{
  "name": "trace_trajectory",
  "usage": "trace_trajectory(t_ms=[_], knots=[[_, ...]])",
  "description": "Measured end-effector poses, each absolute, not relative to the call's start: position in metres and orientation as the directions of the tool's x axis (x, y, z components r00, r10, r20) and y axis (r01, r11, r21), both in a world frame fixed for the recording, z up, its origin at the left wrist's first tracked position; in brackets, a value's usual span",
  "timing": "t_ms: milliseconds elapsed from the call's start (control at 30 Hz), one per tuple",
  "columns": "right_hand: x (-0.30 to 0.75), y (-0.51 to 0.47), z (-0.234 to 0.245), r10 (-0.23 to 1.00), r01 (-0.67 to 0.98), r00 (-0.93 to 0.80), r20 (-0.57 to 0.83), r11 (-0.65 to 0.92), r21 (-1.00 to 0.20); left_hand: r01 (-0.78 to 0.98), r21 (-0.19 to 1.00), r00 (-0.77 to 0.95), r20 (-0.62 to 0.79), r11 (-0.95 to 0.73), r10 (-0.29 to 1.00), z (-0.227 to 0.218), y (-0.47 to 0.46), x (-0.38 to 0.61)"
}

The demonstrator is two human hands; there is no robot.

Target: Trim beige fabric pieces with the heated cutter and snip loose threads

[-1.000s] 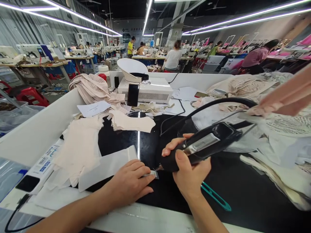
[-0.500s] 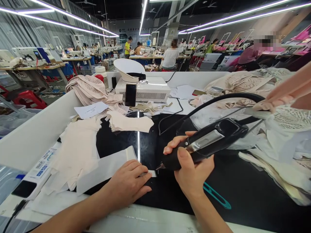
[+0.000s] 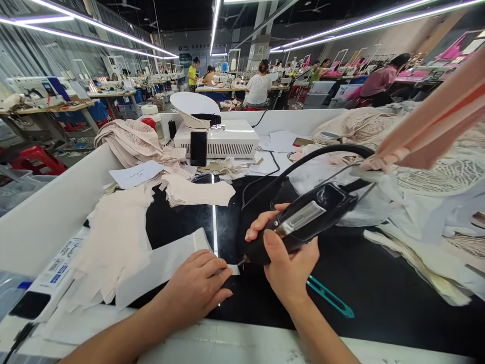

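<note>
My right hand (image 3: 290, 258) is wrapped round a black corded handheld tool (image 3: 303, 217) with a silvery plate on its side. The tool leans, its narrow tip pointing down and left to the black tabletop (image 3: 352, 273). My left hand (image 3: 199, 283) lies palm down, pressing a translucent white sheet (image 3: 162, 263) against the surface with fingers together and thumb apart. Just past those fingertips a small white end (image 3: 235, 270) sticks out, close to the tool's tip; whether they touch, I cannot tell. Beneath my right wrist lies a teal slotted strip (image 3: 333, 298).
Beige cut fabric pieces (image 3: 117, 237) are piled at left, with another stack (image 3: 199, 191) behind. A phone (image 3: 198, 148) leans on a white vented box (image 3: 235, 141). Pink fabric (image 3: 424, 131) is tied at the tool's cable end. Lace and white cloth (image 3: 439, 187) heap at right.
The view has turned slightly right, so everything sits further left. The tool's rear end has swung left, making it a little steeper, while its tip stays beside the white end. Both hands keep their hold.
</note>
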State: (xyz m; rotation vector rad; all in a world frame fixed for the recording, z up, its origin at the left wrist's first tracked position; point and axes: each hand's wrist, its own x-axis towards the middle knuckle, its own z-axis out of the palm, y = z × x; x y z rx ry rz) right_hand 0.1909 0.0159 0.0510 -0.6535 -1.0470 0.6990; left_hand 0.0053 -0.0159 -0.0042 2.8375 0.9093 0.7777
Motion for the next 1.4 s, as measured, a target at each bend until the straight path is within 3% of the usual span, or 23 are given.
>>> trace_trajectory(t_ms=[600,967,1400], knots=[[0.189,0.013,0.048,0.784,-0.167,0.336,0.522,0.595,-0.786,0.541,0.185,0.701,0.439,-0.821,0.561,-0.001,-0.017,0.005],[0.191,0.004,0.051,0.8,-0.234,0.302,0.519,0.59,-0.773,0.547,0.182,0.702,0.432,-0.817,0.567,-0.002,-0.017,0.006],[0.203,0.004,0.052,0.778,-0.147,0.321,0.54,0.605,-0.783,0.512,0.252,0.678,0.468,-0.821,0.567,-0.004,-0.014,0.003]])
